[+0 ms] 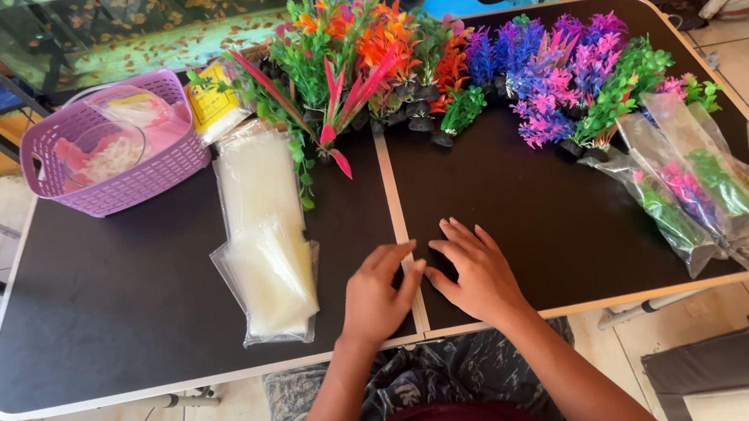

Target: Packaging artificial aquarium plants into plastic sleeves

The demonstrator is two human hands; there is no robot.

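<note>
Both hands flat on black table (154,288), fingers spread, gripping nothing: left hand (379,296), right hand (477,275) w/ fingertips nearly touching. Empty clear bags (267,249) just left of fingers; plastic plants (432,69) well beyond fingertips.

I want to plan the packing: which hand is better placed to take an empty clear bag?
Probably the left hand: the stack of empty clear bags lies just beside it, while the right hand rests farther away, nearer the bagged plants.
</note>
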